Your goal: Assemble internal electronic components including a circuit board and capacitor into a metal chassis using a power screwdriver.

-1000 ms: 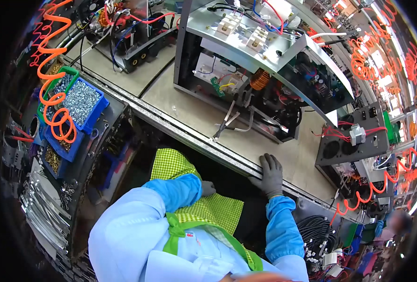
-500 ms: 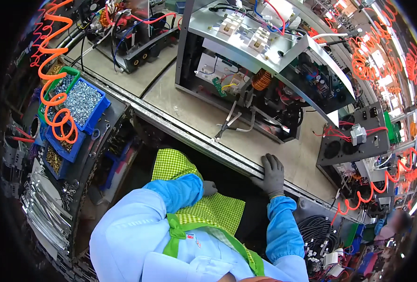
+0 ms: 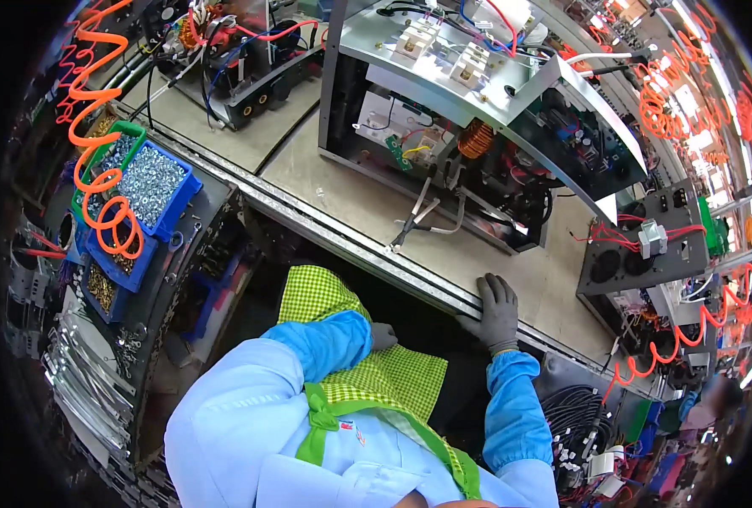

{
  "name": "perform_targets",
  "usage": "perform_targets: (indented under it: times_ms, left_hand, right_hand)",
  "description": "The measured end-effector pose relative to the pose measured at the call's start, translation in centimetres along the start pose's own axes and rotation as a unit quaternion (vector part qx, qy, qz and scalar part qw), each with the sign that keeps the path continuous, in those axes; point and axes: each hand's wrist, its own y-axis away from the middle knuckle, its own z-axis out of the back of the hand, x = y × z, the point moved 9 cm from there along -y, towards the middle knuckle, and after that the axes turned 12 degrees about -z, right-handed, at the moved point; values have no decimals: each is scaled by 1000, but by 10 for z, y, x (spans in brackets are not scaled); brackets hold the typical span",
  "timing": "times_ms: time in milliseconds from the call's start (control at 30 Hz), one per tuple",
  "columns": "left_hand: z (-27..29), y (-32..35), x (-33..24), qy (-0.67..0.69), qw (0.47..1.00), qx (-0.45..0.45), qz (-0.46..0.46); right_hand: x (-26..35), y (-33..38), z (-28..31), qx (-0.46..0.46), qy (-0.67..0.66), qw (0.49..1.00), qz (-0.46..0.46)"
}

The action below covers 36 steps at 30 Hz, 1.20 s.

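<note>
My right hand, in a grey glove, lies on the metal front edge of the workbench with its fingers stretched out flat. It holds nothing. My left hand, also grey-gloved, is low over my lap beside the green checked apron. Only part of it shows beyond the blue sleeve cover; its fingers are hidden. Ahead of me on the bench stands an open metal equipment cabinet with a copper coil, circuit boards and wiring inside. Cables with bare lugs hang out of it toward the bench edge.
At left, a side shelf carries a blue bin of metal fasteners, a green bin and metal strips. An orange coiled hose hangs above. A fan panel stands right, above coiled black cables.
The whole view has shifted very slightly. Both hands keep their places, the right on the bench edge and the left by the apron.
</note>
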Motion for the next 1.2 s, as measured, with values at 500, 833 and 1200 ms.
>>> perform_targets:
  times_ms: [500,833,1200]
  left_hand:
    - [2,-1,-2,-47,999,0,1]
    - [-3,-6,4,-29,999,-11,-9]
    - [2,-3,-1,-48,998,-26,-8]
  right_hand:
    - [5,-2,0,9,-1,1000,8]
    - [2,-1,-2,4,-6,1000,3]
    - [5,-1,0,-19,-2,1000,18]
